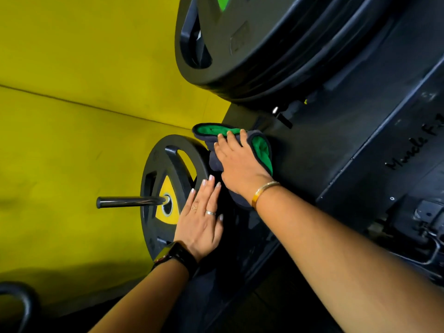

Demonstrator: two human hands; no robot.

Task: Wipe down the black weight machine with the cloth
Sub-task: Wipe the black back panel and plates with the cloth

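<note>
While our right hand (236, 162) presses the grey-and-green cloth (260, 146) flat on the black weight machine frame (324, 145) at frame centre, fingers roughly straight, our left hand (200, 221) lies flat just below-left, fingers straight, holding nothing, against the rim of the small weight plate (165, 164) on its chrome peg (127, 201). Cloth sits between that plate and the stacked plates (252, 44) at upper centre. Yellow wall (72, 68) fills the left.

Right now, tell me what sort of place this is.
Probably a gym: a black weight plate sits on a steel peg, bigger plates hang above, and the right hand presses a green-and-grey cloth on the black weight machine.
</note>
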